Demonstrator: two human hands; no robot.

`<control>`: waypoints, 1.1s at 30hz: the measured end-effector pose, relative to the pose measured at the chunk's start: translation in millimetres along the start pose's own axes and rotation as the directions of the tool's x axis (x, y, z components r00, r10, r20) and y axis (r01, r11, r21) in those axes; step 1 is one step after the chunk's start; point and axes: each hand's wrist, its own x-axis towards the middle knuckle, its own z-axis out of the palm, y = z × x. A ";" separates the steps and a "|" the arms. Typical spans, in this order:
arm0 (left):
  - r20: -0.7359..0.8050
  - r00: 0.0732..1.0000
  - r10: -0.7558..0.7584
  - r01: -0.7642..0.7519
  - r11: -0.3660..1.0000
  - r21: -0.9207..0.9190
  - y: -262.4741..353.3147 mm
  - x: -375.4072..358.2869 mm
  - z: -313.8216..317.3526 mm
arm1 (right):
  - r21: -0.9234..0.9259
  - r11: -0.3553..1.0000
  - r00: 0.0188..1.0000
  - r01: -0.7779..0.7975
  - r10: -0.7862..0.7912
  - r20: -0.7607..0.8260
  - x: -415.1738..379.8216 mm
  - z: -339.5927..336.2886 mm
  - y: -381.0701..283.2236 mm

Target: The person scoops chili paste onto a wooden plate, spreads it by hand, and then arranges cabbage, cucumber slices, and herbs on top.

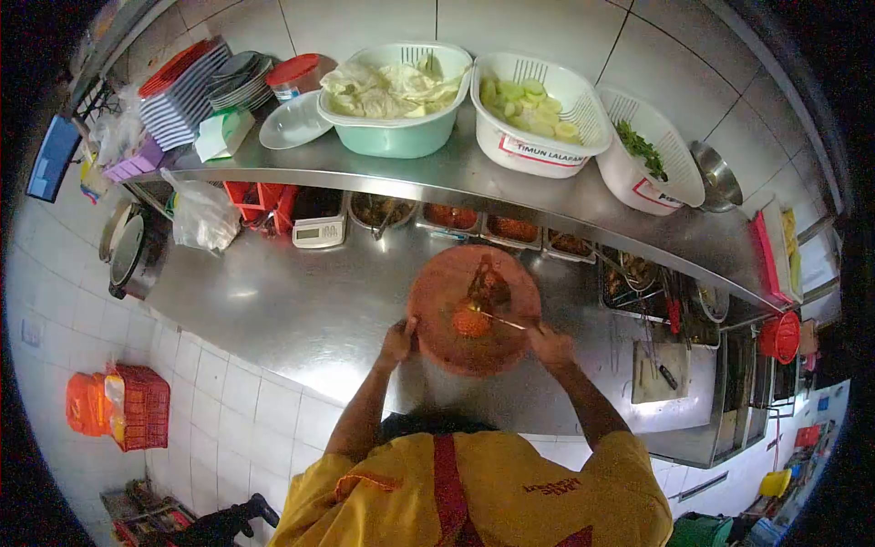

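Observation:
A large round reddish-brown dish (437,283) lies on the steel counter in front of me. My left hand (397,343) is closed on its left rim. In my right hand (552,347), at the dish's right side, is the handle of a metal spoon (503,319). The spoon's bowl reaches the middle of the dish, right at a mound of orange-red chilli paste (470,321). Just behind the mound lies a dark brown piece of food (490,281), its kind unclear.
Steel pans of red sauce (451,217) stand behind the dish, beside a kitchen scale (319,232). Above them, a shelf (401,186) holds baskets of cut vegetables (538,109) and stacked plates (182,96). At right, a knife (667,376) lies on a cutting board (652,390).

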 end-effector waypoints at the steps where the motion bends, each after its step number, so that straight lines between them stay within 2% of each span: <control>1: 0.012 1.000 -0.022 0.022 0.999 -0.043 -6.1 2.6 0.7 | -0.005 1.000 0.999 -0.017 0.016 -0.042 -8.9 1.2 -5.1; 3: 0.033 0.998 -0.058 0.059 0.997 -0.055 -11.8 8.1 -1.2 | -0.013 0.999 0.990 -0.045 0.043 -0.133 -15.2 1.9 -10.4; 5: 0.055 0.995 -0.086 0.091 0.992 -0.091 -15.3 5.8 -0.7 | 0.035 0.996 0.988 -0.086 0.089 -0.123 -17.9 16.3 -6.6; 6: 0.064 0.994 -0.094 0.101 0.987 -0.122 2.2 -3.8 -1.1 | 0.058 0.993 0.986 -0.106 0.113 -0.120 -18.0 21.2 -5.2; 9: 0.049 0.994 -0.101 0.108 0.978 -0.178 9.9 -2.7 0.5 | -0.004 0.991 0.991 -0.130 0.131 0.019 -8.5 -5.4 -12.3; 10: 0.041 0.993 -0.106 0.112 0.976 -0.189 9.1 -3.9 0.9 | 0.039 0.992 0.992 -0.122 0.123 -0.020 -12.2 6.2 -9.7; 12: -0.001 1.000 -0.022 0.022 0.998 -0.063 12.9 -4.6 0.0 | 0.119 0.988 0.989 -0.094 0.106 -0.103 -12.1 22.7 -3.5; 13: -0.016 1.000 0.016 -0.016 1.000 0.002 14.7 -8.7 0.6 | 0.343 0.926 0.982 -0.157 0.183 -0.044 -11.5 25.1 -2.4; 15: 0.006 1.000 0.023 -0.022 0.996 -0.083 17.8 -13.6 2.6 | 0.710 0.646 0.951 -0.280 0.287 0.113 -1.2 21.6 0.4; 17: 0.020 1.000 0.020 -0.017 0.995 -0.099 10.7 -7.1 1.2 | 0.872 0.235 0.861 -0.430 0.397 0.318 25.5 11.2 12.7; 18: 0.026 1.000 0.004 -0.002 0.997 -0.075 -9.5 2.3 1.0 | 0.882 0.002 0.805 -0.472 0.410 0.429 40.1 4.0 19.7; 20: 0.020 0.999 0.030 -0.030 0.999 -0.024 -35.3 13.0 1.9 | 0.727 0.037 0.629 -0.686 0.531 0.567 77.7 -29.0 33.3; 21: 0.007 0.997 0.071 -0.071 0.997 0.000 -43.0 15.0 2.3 | 0.766 0.336 0.770 -0.548 0.561 0.304 93.2 -18.7 49.6; 22: -0.006 0.994 0.112 -0.112 0.993 0.024 -44.8 18.0 1.3 | 0.698 0.611 0.867 -0.374 0.497 0.029 108.7 -7.1 64.9; 25: 0.032 0.999 0.004 -0.003 1.000 -0.025 -0.5 -3.4 -0.6 | 0.414 0.845 0.878 -0.340 0.442 -0.182 159.9 -10.0 72.3; 28: 0.000 1.000 0.017 -0.017 1.000 0.022 -6.4 1.1 -0.8 | 0.144 0.907 0.918 -0.395 0.385 0.091 197.8 -24.6 60.1; 31: 0.055 0.993 -0.100 0.103 0.993 -0.050 11.7 -8.9 -2.9 | 0.144 0.946 0.956 -0.291 0.294 -0.005 214.0 -20.6 47.2; 33: -0.033 0.999 -0.019 0.021 0.997 0.075 6.4 -3.5 -2.3 | 0.135 0.946 0.955 -0.295 0.286 0.078 219.6 -21.8 48.2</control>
